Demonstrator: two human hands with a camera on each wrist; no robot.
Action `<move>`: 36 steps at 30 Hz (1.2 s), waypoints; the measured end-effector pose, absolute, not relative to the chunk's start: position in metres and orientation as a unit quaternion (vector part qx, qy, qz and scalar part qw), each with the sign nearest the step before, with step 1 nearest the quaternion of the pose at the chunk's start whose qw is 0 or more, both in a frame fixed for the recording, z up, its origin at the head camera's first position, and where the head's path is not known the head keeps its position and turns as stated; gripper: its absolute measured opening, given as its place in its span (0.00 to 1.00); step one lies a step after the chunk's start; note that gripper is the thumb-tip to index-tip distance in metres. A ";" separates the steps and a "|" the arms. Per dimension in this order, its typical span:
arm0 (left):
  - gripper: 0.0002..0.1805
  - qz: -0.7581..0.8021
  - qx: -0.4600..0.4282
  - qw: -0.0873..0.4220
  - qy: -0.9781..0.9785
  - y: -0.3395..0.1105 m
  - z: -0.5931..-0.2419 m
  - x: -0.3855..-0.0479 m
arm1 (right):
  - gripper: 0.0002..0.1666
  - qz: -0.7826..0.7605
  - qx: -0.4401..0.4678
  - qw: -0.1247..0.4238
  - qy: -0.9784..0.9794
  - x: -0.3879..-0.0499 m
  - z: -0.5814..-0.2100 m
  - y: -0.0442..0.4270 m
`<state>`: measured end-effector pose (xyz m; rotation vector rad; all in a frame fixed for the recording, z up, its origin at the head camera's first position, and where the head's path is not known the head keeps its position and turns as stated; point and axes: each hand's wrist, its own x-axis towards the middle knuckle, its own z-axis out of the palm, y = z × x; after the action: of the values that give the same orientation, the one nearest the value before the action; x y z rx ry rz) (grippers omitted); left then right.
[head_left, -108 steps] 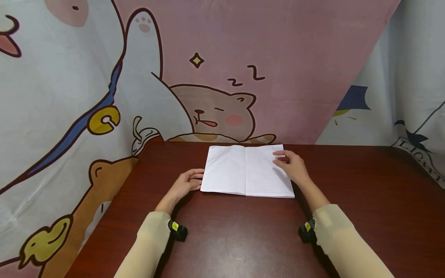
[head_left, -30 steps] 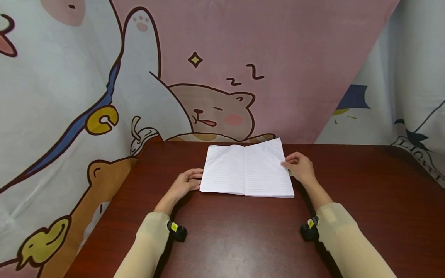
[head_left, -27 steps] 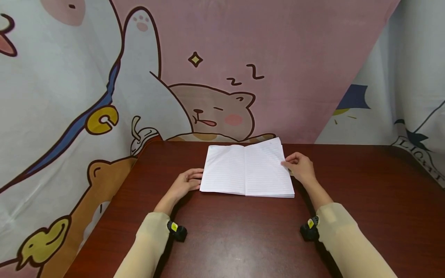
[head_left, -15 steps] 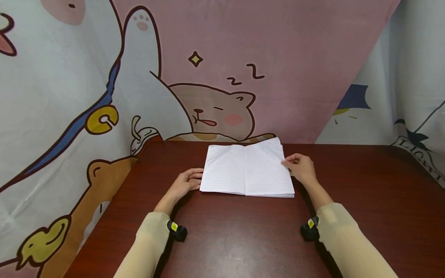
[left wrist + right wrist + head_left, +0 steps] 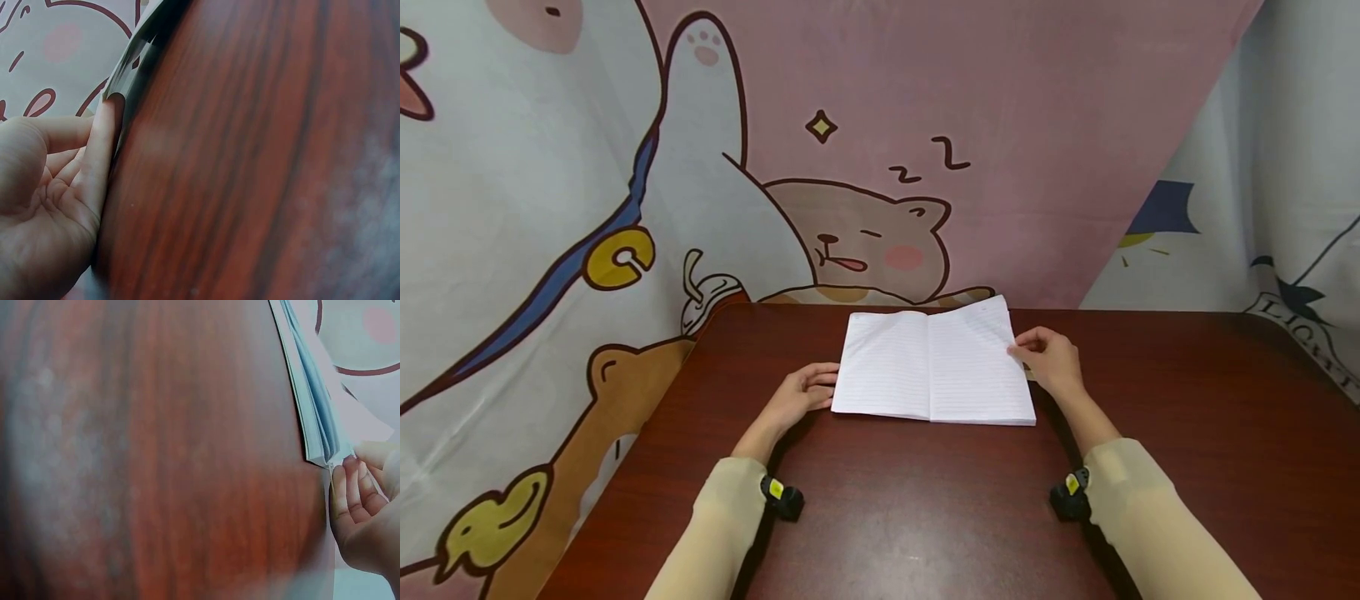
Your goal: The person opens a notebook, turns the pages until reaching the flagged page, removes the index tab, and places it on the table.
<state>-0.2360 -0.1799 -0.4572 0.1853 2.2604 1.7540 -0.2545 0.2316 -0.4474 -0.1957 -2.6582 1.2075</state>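
Note:
An open lined notebook [image 5: 883, 367] lies on the dark red-brown table, both pages showing faint ruled lines and no writing that I can make out. At its left edge rests my left hand [image 5: 795, 396], fingers extended and touching the side; the left wrist view shows a fingertip against the edge. My right hand [image 5: 1051, 362] pinches the right page [image 5: 977, 367] at its outer edge, and that page's far corner is raised. In the right wrist view several sheets [image 5: 322, 419] stand fanned apart. A small yellowish strip shows below the right hand, its kind unclear.
The table [image 5: 910, 508] extends toward me and to the right. Behind it hangs a cartoon-printed cloth [image 5: 1037, 150], which also runs down the left side. A small black camera [image 5: 784, 498] sits on each wrist.
Since the oldest frame, my right hand has shifted right from above the page to its outer edge and gripped it; the far corner has risen. Over the last second almost nothing moves.

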 end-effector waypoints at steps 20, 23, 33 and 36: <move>0.25 0.602 0.067 0.140 0.783 -0.181 -0.457 -0.237 | 0.10 0.427 -0.034 0.126 -0.895 -0.255 -0.447 0.227; 0.25 0.603 0.065 0.140 0.782 -0.181 -0.456 -0.236 | 0.10 0.433 -0.023 0.117 -0.893 -0.256 -0.448 0.227; 0.25 0.602 0.065 0.140 0.784 -0.181 -0.457 -0.236 | 0.12 0.431 0.008 0.104 -0.896 -0.256 -0.448 0.226; 0.25 0.604 0.064 0.138 0.783 -0.181 -0.457 -0.236 | 0.13 0.433 0.021 0.105 -0.895 -0.256 -0.449 0.226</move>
<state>-0.2362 -0.1805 -0.4567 0.1849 2.2633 1.7460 -0.2561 0.2255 -0.4487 0.0614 -2.6371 1.2765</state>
